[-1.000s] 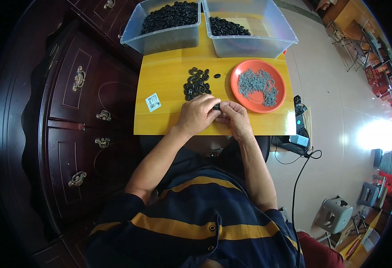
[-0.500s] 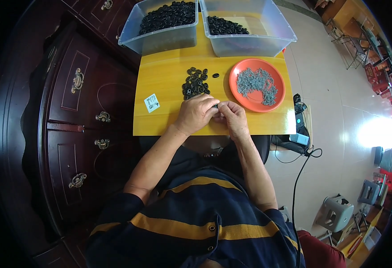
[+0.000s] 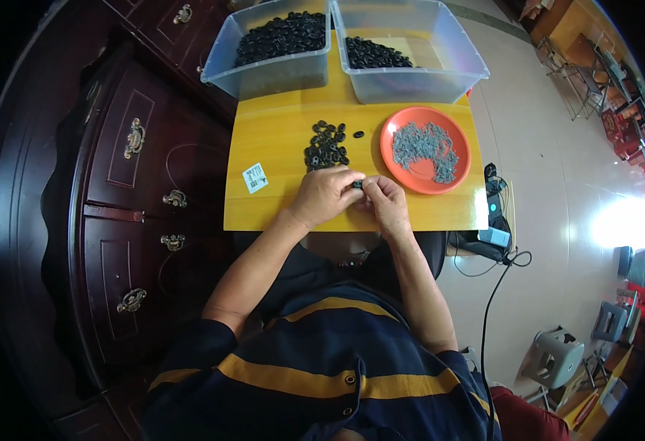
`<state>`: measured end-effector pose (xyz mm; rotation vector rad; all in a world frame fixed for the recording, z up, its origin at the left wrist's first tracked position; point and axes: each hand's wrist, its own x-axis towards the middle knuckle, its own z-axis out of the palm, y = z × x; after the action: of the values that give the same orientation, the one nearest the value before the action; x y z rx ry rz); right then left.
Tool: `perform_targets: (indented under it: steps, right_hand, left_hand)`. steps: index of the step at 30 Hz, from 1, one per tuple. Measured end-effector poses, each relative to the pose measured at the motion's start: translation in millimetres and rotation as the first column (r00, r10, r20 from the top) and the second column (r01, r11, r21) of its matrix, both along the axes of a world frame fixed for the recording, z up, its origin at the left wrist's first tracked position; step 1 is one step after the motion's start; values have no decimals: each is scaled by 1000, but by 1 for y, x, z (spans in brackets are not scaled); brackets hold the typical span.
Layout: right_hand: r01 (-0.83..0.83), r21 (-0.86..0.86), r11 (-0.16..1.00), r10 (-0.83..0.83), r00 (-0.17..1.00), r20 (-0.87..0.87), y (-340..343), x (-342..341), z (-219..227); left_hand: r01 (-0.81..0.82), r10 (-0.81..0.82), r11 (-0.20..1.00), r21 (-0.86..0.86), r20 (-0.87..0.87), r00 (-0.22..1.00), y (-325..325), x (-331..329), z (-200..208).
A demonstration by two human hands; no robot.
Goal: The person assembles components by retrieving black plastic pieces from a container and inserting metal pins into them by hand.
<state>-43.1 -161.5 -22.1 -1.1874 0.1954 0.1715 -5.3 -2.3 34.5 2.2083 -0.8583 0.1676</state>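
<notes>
At the near part of the yellow table, my left hand (image 3: 327,194) pinches a small black oval plastic piece (image 3: 357,184) between thumb and forefinger. My right hand (image 3: 387,206) meets it from the other side, its thumb and fingertips pressed together at the piece. Whether the right fingers also hold a tiny metal part cannot be made out. Just beyond the left hand lies a loose pile of similar black oval pieces (image 3: 325,145), and one single oval piece (image 3: 359,134) rests apart to its right. An orange-red plate (image 3: 403,175) carries many small grey metal parts (image 3: 424,145), screw-like in shape.
Two clear plastic bins stand at the table's far edge: the left bin (image 3: 282,82) heaped with black pieces, the right bin (image 3: 418,87) partly filled. A white printed label (image 3: 255,178) lies at left. Dark wooden drawers (image 3: 139,220) flank the table; a black cable (image 3: 490,309) hangs at right.
The whole view has shifted slightly, so the table appears lower. Both hands stay together at the black piece, with only small finger movements.
</notes>
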Motion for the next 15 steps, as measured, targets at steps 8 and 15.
perform_targets:
  steps: [8, 15]
  right_hand:
    - [-46, -89, 995, 51, 997, 55, -2, -7, -6]
    - [-44, -185, 982, 62, 994, 93, 7, -6, -7]
  left_hand:
    - [29, -38, 998, -50, -198, 979, 12, 5, 7]
    - [-48, 50, 991, -122, 15, 999, 73, 113, 61]
